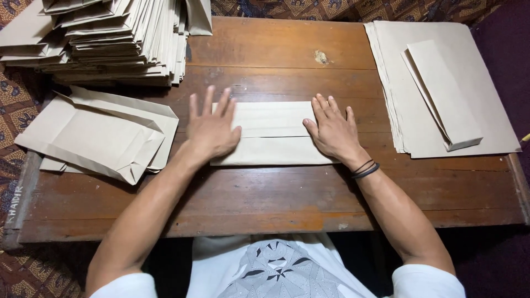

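Observation:
A folded sheet of brown paper [273, 132] lies flat in the middle of the wooden table [287, 193]. My left hand [211, 128] presses palm-down on its left end, fingers spread. On the right end rests my right hand [332, 130], also flat, with dark bands around the wrist. Both hands touch the paper without gripping it.
A tall pile of folded paper bags [105, 38] fills the back left corner. Two finished bags [99, 132] lie at the left edge. At the right sits a stack of flat brown sheets [419, 121] with a narrow folded piece [444, 94] on top.

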